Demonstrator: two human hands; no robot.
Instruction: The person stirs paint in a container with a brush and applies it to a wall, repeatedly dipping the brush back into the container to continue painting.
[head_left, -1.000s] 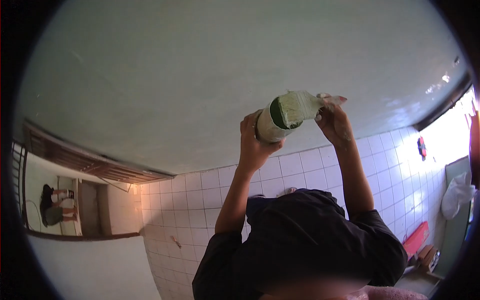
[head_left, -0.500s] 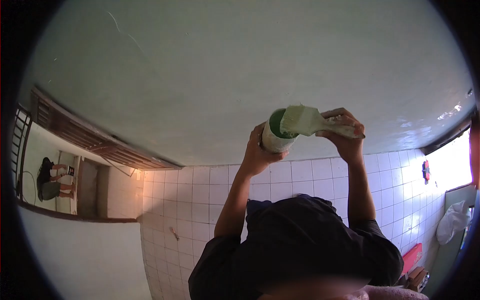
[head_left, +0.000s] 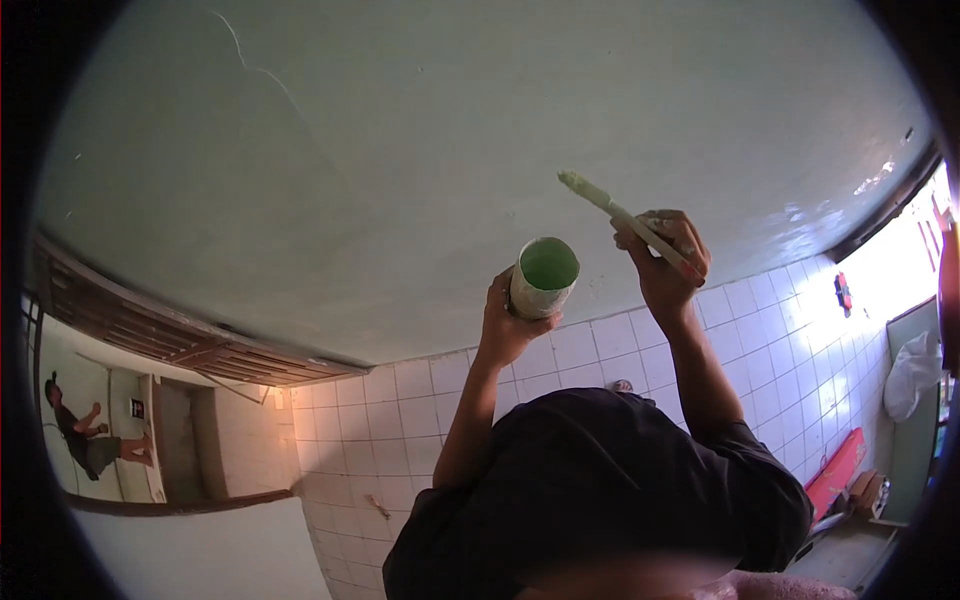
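My left hand [head_left: 505, 325] is wrapped around a paint-smeared cylindrical container [head_left: 541, 298], its open top facing the camera. Pale green paint [head_left: 551, 266] shows inside it. To the right, the fingers of my right hand [head_left: 672, 262] close on the handle of a flat paintbrush [head_left: 603, 198]. The brush appears edge-on, its green-coated bristles pointing up and left, apart from the container. Both hands are raised in front of the pale green wall [head_left: 380, 180].
White floor tiles [head_left: 400, 435] spread below the wall. At far left are a slatted wooden door [head_left: 170, 322] and a person [head_left: 88, 432] in dark clothes beyond an opening. A white bag [head_left: 910, 378] and a red object [head_left: 836, 470] lie at right.
The paintbrush has come away from over the container's mouth, moved up, and turned from flat to edge-on. The container has tipped so its inside shows more, and the view has shifted.
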